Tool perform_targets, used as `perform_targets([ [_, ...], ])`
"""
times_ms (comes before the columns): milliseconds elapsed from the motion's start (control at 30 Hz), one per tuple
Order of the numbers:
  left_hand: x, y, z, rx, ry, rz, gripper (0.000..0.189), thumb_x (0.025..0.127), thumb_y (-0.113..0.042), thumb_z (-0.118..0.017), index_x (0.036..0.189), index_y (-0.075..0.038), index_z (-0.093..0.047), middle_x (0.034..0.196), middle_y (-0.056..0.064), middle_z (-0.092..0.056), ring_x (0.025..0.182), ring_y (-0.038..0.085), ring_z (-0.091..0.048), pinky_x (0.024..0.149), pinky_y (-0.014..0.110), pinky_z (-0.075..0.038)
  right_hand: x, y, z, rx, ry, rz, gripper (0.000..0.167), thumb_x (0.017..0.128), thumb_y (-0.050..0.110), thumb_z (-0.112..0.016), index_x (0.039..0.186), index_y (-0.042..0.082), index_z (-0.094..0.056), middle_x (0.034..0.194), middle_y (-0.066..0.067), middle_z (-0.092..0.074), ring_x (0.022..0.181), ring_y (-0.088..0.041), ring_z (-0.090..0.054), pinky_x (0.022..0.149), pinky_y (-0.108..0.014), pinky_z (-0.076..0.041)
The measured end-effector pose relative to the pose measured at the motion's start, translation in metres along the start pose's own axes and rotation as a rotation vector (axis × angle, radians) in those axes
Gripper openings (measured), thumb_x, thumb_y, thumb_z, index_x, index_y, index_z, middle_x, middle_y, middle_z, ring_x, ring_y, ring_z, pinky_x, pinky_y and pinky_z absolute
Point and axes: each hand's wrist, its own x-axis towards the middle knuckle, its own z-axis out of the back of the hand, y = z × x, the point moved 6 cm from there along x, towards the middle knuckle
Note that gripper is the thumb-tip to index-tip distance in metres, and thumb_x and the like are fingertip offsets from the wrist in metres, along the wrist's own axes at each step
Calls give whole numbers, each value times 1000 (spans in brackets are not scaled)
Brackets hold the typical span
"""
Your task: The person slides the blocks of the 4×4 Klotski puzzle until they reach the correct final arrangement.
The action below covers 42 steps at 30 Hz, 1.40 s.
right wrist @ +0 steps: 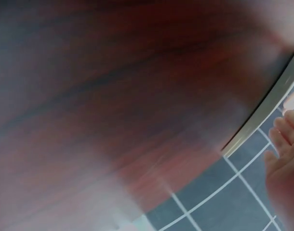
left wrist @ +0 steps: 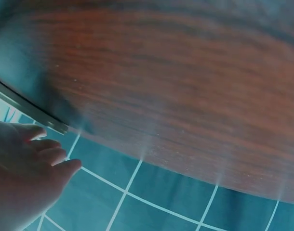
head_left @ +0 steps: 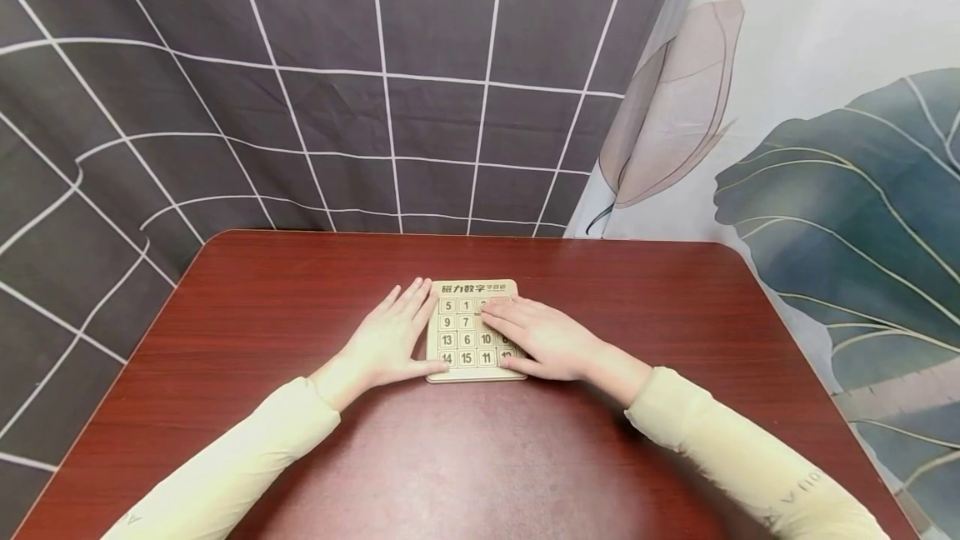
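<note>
A cream sliding number puzzle point(head_left: 467, 340) with square numbered tiles lies on the table, dark lettering along its top edge. My left hand point(head_left: 390, 336) lies along its left side, fingers straight beside the upper corner and thumb over the bottom-left tile. Extended fingers of my right hand point(head_left: 551, 340) cover the upper-right tiles, while its thumb is on the bottom-right tile. A bare slot shows beside the 7, close to the right fingertips. In the left wrist view the puzzle's edge point(left wrist: 29, 107) shows beside the left hand; the right wrist view shows its other edge point(right wrist: 265, 108).
The reddish-brown wooden table point(head_left: 300, 298) extends around the puzzle. Behind it hangs a dark curtain point(head_left: 435, 119) with a white grid. To the right hangs a pale curtain point(head_left: 750, 23) with large leaf prints.
</note>
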Motion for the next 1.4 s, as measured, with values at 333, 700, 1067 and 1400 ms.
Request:
perform_targets([
  [333,2,-3,-4,46,73,-21,115,89,-78,-61,160,9,-36,169,24,-38,161,36,-33,133,52,-31,13,11,-7,-31,57,60,67,105,42,-62,160,7,-48,165,-11,-50,155,-26,-46,132,-44,-34],
  [700,2,-3,-2,23,75,-19,116,89,-76,-63,160,11,-34,169,26,-37,160,38,-35,131,50,-34,9,9,-2,-45,44,61,65,106,43,-60,160,9,-48,165,-9,-50,155,-26,-46,131,-43,-36],
  [1067,1,-3,-2,23,70,-22,116,89,-75,-65,160,12,-35,168,27,-37,159,37,-36,131,49,-34,-7,-1,0,-12,31,26,61,106,39,-62,156,6,-53,163,-11,-53,153,-27,-49,130,-46,-37],
  [1400,1,-5,-1,-11,84,-19,115,90,-73,-65,160,12,-33,169,29,-35,160,39,-34,132,50,-34,-4,10,2,7,-2,77,62,105,39,-64,156,6,-53,161,-11,-55,152,-28,-50,128,-46,-41],
])
